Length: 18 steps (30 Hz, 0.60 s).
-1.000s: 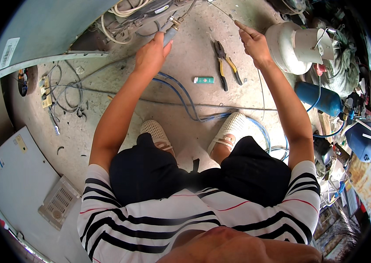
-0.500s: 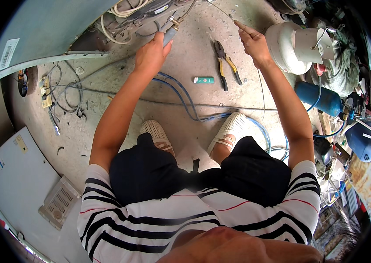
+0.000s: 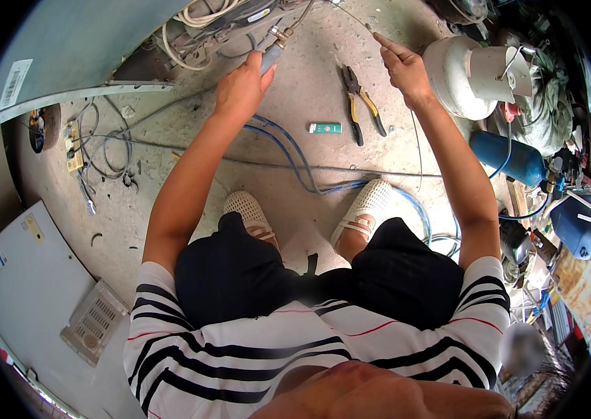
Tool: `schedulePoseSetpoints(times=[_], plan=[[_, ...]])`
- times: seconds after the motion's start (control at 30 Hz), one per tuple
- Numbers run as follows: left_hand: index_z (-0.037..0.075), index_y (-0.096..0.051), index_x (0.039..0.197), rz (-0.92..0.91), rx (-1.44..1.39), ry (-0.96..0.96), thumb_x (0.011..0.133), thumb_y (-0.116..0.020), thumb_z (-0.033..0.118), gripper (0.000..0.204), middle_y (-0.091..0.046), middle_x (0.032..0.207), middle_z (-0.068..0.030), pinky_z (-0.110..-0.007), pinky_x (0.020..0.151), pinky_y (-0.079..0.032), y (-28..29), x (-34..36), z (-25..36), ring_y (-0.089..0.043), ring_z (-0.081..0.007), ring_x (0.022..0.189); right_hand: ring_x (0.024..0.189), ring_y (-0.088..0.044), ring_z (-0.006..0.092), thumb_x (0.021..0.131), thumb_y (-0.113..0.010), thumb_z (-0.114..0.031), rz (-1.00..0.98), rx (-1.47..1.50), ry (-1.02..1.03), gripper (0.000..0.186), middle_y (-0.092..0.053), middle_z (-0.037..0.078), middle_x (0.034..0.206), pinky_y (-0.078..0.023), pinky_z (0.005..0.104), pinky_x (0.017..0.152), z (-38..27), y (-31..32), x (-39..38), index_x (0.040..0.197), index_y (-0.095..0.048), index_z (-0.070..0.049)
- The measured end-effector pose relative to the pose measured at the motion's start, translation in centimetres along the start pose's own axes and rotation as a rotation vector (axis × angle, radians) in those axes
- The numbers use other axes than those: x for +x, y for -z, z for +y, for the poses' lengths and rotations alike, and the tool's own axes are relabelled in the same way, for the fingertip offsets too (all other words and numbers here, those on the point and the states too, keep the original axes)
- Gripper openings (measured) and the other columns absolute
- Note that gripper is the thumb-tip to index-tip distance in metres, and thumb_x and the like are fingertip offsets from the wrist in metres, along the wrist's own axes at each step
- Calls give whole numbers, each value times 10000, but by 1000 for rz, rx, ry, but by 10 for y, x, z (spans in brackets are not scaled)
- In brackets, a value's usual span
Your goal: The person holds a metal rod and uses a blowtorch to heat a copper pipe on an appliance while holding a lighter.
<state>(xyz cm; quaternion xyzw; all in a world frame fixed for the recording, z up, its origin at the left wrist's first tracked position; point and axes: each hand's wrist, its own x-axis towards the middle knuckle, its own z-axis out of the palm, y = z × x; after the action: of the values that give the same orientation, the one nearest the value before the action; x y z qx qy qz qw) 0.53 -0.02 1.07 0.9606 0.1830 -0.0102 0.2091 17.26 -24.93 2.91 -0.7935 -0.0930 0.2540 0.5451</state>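
Note:
My left hand [image 3: 241,87] is closed around the grey handle of a gas torch [image 3: 272,54]. Brass fittings sit above the grip, and the torch's thin neck runs up out of the top edge, so its tip is hidden. Across from it, my right hand [image 3: 405,72] pinches a thin metal rod [image 3: 355,17]. The rod slants up and left to the top edge, while a thin length trails below my right wrist. On the floor between my arms lie pliers [image 3: 361,105] with yellow-and-black handles, jaws pointing away, and a small green lighter [image 3: 325,128].
A white gas cylinder [image 3: 456,77] stands right of my right hand, with a blue cylinder [image 3: 508,157] lying nearer. Blue hoses [image 3: 295,157] and dark cables cross the concrete floor by my feet. A large grey panel [image 3: 86,42] fills the far left; clutter lines the right.

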Motion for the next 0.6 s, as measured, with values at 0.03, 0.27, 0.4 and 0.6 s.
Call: schedulePoseSetpoints(times=[0.03,0.27,0.4,0.6], plan=[[50,-489,1019,6,1,-4,947,-497,396,353,-651,785,-207,-507,632,-472,-1,0,-1,-615,-426,715,519,-275,13,961,-531,-198,-1,-4,-2,327,-382,-106,650,-257,185,445,0,-1,-1,1279,-598,-162],[46,-489,1022,-11,0,7,948,-494,399,360,-652,787,-213,-511,633,-471,0,1,1,-614,-433,719,675,-392,42,934,-537,-152,-6,-21,-26,325,-504,-72,737,-397,201,661,-3,1,-3,1246,-625,-129],[44,-490,1024,14,-4,-3,949,-492,399,364,-652,784,-211,-511,629,-470,-2,0,-1,-615,-431,719,660,-387,39,934,-535,-152,-13,-24,-25,325,-497,-77,720,-398,200,652,-3,1,-3,1246,-623,-125],[43,-487,1036,9,5,0,949,-491,396,364,-652,782,-212,-511,626,-468,-2,0,-2,-616,-431,718,656,-390,37,934,-530,-154,-8,-81,19,329,-502,-73,717,-405,202,655,-2,0,-4,1248,-620,-118]])
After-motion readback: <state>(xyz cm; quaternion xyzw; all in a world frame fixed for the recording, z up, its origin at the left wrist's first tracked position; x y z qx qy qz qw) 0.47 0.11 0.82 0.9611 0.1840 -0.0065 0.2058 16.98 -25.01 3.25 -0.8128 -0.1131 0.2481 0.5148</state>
